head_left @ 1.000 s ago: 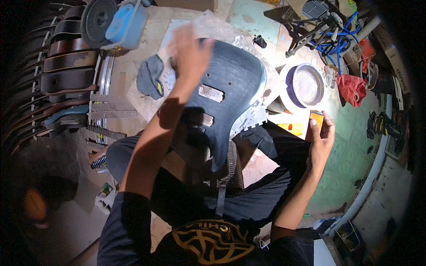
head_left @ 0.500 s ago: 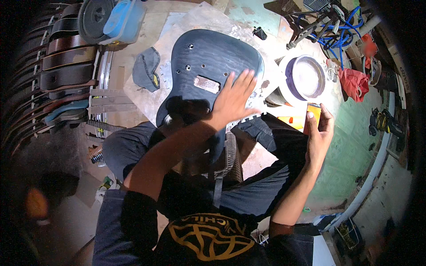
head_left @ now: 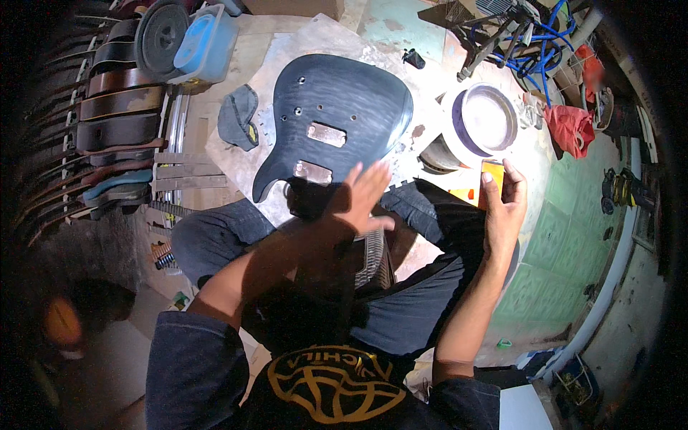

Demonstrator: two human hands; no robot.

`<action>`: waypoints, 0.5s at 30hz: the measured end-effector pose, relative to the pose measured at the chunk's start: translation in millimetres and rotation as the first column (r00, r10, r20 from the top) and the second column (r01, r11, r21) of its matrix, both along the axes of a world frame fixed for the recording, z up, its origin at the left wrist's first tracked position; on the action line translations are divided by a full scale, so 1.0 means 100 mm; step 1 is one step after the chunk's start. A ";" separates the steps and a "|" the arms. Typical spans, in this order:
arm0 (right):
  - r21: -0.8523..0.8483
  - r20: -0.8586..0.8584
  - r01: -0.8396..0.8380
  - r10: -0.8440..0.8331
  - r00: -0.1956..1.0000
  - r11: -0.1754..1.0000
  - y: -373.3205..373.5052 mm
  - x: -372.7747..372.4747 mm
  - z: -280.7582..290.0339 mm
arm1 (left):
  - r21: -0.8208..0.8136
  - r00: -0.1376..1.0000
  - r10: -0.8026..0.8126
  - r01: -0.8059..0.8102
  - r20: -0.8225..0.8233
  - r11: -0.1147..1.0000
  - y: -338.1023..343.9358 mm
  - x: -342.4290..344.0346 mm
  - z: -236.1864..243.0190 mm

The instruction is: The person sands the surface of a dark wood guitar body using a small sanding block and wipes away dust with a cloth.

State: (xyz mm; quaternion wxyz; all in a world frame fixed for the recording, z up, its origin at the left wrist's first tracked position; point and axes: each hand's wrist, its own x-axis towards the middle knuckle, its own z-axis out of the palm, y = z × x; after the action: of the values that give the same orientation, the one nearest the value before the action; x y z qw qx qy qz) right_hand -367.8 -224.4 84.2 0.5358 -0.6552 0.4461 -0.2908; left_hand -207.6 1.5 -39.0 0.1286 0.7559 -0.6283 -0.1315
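A dark grey-black electric guitar body with bare pickup cavities and small holes lies on a pale, stained board in front of me. My left hand is at its lower right edge, fingers spread and holding nothing; whether it touches the body I cannot tell. Over to the right, my right hand pinches a flat orange rectangular piece with a dark top edge between thumb and fingers. Just behind that piece stands a round pale pan. A grey cloth rests left of the guitar body.
Several guitar bodies stand in a row at the left. A clear tub with a blue lid-like piece sits at the back left. Blue hose tangles around metal gear at the back right, near a red cloth.
My left hand has slid off the guitar body's face toward me, uncovering a second cavity. The right hand still holds the orange piece, slightly lower and further left in view.
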 end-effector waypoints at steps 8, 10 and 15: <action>0.089 -0.068 0.026 -0.020 0.997 0.996 0.03 0.14 0.17 | -0.040 0.978 -0.077 0.086 0.194 0.996 -1.64 0.78 -0.03; 0.099 -0.094 0.019 -0.010 0.996 0.995 0.05 0.17 0.18 | -0.093 0.977 0.012 0.008 0.213 0.996 -1.91 0.86 -0.11; 0.126 -0.103 -0.012 0.026 0.994 0.992 0.05 0.21 0.17 | -0.232 0.944 0.236 -0.183 0.228 0.955 -2.21 1.08 -0.20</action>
State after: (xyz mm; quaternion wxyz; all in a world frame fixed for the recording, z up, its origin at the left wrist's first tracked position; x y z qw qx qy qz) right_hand -347.0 -219.5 101.4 0.5546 -0.6387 0.4847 -0.2223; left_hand -99.8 -219.8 -59.5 0.1387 0.8117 -0.5654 0.0470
